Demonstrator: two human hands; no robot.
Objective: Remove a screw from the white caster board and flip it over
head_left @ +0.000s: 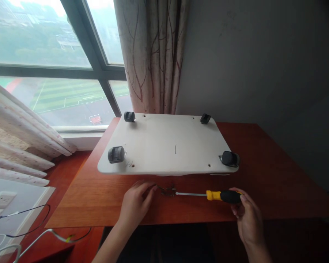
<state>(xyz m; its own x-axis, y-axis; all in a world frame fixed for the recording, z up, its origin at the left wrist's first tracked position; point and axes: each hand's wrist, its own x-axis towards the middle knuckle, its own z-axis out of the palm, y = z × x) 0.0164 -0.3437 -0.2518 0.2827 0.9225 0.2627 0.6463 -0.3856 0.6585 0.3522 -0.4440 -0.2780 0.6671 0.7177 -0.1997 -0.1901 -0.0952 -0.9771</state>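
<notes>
My right hand grips the black end of a yellow-and-black screwdriver. Its metal shaft points left, level above the wooden table. At the tip lies a small cluster of dark metal pieces that look like screws. From the other side my left hand reaches the cluster, thumb and forefinger pinched together at its edge; what they hold is too small to make out. Beyond both hands a white board lies flat, with a dark caster wheel at its near left corner and similar ones at the other corners.
The reddish-brown wooden table carries the board and ends just before my body. Behind it hang a patterned curtain and a grey wall. Cables and a wall socket are at the lower left, by the window.
</notes>
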